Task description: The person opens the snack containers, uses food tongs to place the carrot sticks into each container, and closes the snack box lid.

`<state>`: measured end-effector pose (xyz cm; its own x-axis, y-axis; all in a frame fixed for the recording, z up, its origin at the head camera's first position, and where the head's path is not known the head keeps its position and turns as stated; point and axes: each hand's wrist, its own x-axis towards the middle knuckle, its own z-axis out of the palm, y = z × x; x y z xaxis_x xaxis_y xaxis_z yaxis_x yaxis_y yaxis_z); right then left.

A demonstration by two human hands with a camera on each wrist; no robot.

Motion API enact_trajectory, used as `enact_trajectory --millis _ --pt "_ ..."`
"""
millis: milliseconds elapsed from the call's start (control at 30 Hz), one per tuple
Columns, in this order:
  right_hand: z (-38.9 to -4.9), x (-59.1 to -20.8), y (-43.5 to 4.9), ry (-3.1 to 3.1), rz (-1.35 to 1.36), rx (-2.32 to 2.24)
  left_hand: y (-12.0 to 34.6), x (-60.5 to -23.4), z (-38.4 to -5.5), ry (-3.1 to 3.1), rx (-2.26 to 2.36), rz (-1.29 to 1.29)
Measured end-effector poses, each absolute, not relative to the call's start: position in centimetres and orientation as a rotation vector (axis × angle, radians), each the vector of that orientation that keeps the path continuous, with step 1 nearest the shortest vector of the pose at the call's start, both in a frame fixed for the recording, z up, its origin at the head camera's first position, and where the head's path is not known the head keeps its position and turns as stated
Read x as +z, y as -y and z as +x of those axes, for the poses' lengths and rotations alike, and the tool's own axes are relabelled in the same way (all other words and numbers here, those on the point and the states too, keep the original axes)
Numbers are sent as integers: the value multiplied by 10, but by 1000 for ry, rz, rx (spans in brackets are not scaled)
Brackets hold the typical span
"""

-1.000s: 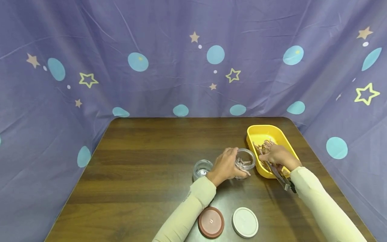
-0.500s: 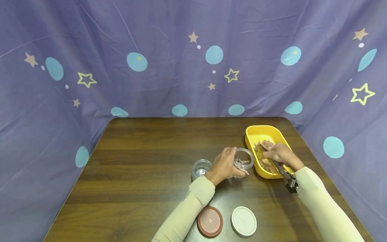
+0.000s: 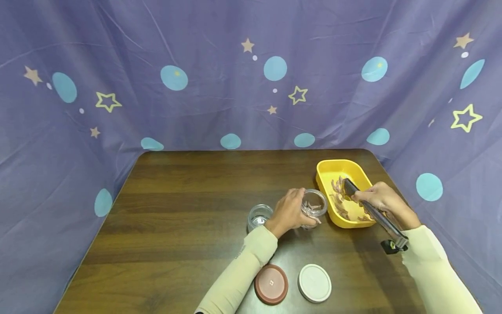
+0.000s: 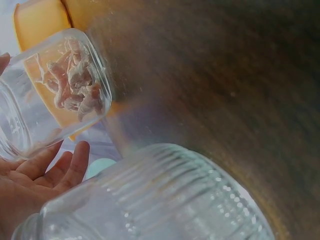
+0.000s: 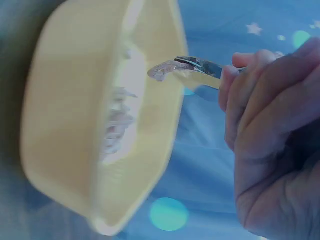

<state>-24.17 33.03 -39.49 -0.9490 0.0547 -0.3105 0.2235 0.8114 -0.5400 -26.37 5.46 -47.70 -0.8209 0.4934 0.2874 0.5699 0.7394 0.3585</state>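
Left hand (image 3: 292, 211), just right of the frame's centre and below mid-height: thumb and fingers curled round a clear, round, wide-mouthed jar (image 3: 318, 213), a firm hold with the mouth uncovered. I cannot tell whether its base touches the table. A small heap of pinkish-brown, crooked dried pieces (image 4: 75, 82) lies at the bottom, plainest at upper left of the left wrist view.

Right hand (image 3: 386, 203), right of centre in the head view: fingers wrapped about long, flat metal tongs (image 3: 382, 218), arms squeezed narrow. From the right wrist view I note a single pale pinkish piece (image 5: 167, 69) nipped at the tips. In the head view those tips hang over a yellow, round-cornered rectangular tub (image 3: 349, 224), which stands just right of the held jar. More loose brownish pieces (image 3: 339, 205) lie scattered on the tub's floor.

A second clear, ribbed round jar (image 3: 259, 216) stands upright and uncapped to the left of the left hand, partly hidden by it. Lower centre: a reddish-brown round lid (image 3: 271, 283) and, just right of it, a white round lid (image 3: 314, 282), both flat on the dark brown wood-grain table (image 3: 188, 226). Upper half of frame: a purple-blue curtain (image 3: 219, 100) printed with stars and turquoise ovals.
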Motion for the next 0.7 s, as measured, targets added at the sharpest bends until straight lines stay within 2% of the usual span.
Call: enact_trajectory --millis 233,700 --pt "-229 -368 -320 -2635 262 -1096 -55 -476 -264 2774 -666 -843" --pt "-208 -345 -281 -2624 79 -1195 -57 -476 -266 2774 -638 -846"
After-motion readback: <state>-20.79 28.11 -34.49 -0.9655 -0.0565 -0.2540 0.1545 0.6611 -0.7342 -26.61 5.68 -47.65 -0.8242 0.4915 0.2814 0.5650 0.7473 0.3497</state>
